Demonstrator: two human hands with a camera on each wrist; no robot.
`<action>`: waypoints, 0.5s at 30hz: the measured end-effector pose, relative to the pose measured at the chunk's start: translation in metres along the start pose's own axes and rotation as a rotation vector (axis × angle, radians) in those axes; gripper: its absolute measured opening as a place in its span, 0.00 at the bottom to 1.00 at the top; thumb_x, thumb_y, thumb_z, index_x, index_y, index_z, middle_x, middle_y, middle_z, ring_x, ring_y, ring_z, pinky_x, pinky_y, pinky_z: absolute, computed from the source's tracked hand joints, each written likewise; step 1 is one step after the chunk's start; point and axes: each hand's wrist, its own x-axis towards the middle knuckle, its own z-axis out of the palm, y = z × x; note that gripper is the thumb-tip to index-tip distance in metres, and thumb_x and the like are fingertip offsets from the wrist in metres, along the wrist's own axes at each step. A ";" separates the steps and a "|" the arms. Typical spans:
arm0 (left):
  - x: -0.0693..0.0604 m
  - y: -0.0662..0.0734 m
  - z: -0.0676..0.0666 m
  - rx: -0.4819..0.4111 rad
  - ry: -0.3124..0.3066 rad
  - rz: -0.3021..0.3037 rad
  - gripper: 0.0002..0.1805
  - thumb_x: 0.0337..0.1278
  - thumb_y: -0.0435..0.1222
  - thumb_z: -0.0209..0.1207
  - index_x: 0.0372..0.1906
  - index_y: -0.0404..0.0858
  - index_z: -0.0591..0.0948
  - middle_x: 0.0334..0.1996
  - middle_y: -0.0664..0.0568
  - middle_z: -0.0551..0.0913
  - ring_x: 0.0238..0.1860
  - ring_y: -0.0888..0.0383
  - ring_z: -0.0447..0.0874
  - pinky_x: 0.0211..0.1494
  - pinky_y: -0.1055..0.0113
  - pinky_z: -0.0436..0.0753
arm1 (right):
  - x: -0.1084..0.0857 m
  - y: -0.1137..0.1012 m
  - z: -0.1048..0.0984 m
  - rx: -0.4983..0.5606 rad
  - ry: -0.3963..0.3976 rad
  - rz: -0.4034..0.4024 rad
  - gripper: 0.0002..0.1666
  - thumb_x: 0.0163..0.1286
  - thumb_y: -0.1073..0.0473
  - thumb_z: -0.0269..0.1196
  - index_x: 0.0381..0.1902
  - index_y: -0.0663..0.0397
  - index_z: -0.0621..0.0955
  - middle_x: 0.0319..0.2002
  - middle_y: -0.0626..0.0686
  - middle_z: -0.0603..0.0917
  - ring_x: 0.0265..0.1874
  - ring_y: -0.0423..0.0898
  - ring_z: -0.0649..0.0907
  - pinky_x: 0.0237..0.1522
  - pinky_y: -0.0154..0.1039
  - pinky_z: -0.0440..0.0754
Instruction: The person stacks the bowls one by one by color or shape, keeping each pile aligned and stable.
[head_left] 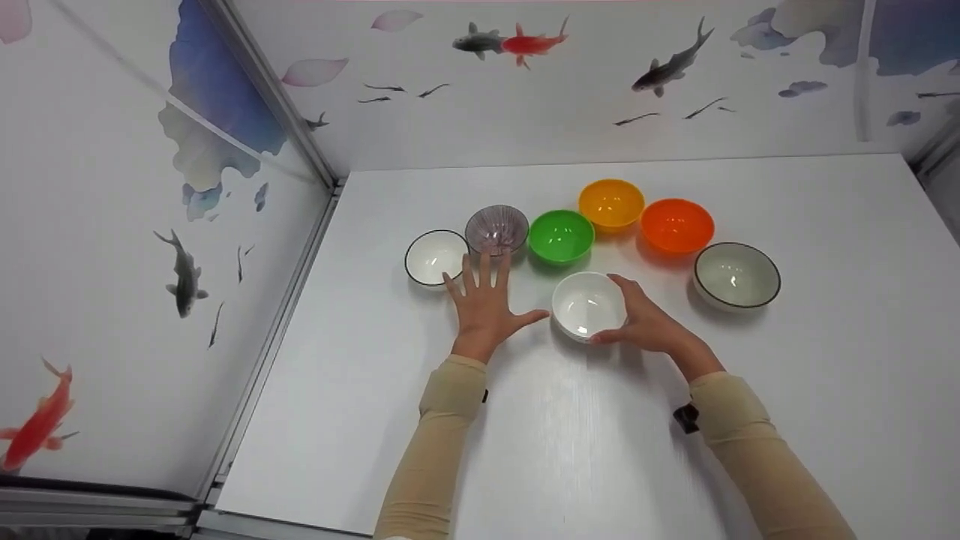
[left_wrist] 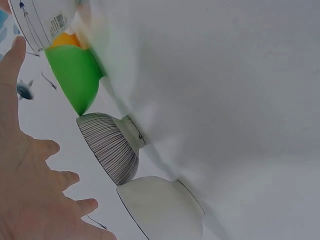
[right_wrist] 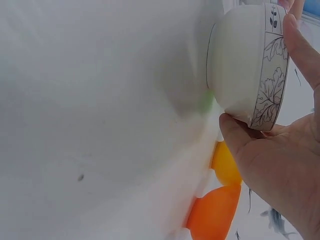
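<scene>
In the head view, our right hand (head_left: 649,319) grips the patterned white bowl (head_left: 586,304) near the green bowl (head_left: 562,236); our left hand (head_left: 484,306) is spread, holding nothing. The left wrist view shows it near the ribbed bowl (left_wrist: 111,147); the right wrist view, our grip around the bowl's side.

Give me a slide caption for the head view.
Right hand holds a white bowl, left hand spread beside it, six other bowls nearby.
</scene>
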 end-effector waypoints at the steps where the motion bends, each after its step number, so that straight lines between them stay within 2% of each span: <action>1: 0.000 -0.001 0.000 -0.004 0.000 -0.001 0.69 0.32 0.84 0.52 0.81 0.55 0.47 0.82 0.50 0.40 0.81 0.39 0.43 0.74 0.26 0.48 | 0.000 0.000 0.000 0.001 -0.003 -0.001 0.71 0.52 0.46 0.78 0.78 0.62 0.46 0.74 0.68 0.55 0.72 0.65 0.60 0.76 0.68 0.53; 9: -0.001 -0.005 -0.001 -0.032 -0.014 -0.005 0.67 0.34 0.82 0.53 0.81 0.55 0.48 0.82 0.48 0.43 0.80 0.37 0.43 0.74 0.25 0.47 | 0.000 0.001 0.001 0.000 0.002 0.013 0.71 0.51 0.47 0.78 0.79 0.61 0.47 0.75 0.67 0.55 0.73 0.65 0.60 0.76 0.67 0.53; 15: -0.002 -0.012 -0.003 -0.048 -0.015 -0.026 0.68 0.35 0.81 0.56 0.81 0.55 0.45 0.82 0.49 0.41 0.81 0.36 0.41 0.74 0.25 0.46 | 0.000 0.000 0.000 -0.007 0.005 -0.007 0.71 0.52 0.47 0.78 0.78 0.63 0.47 0.74 0.68 0.56 0.72 0.66 0.60 0.76 0.67 0.54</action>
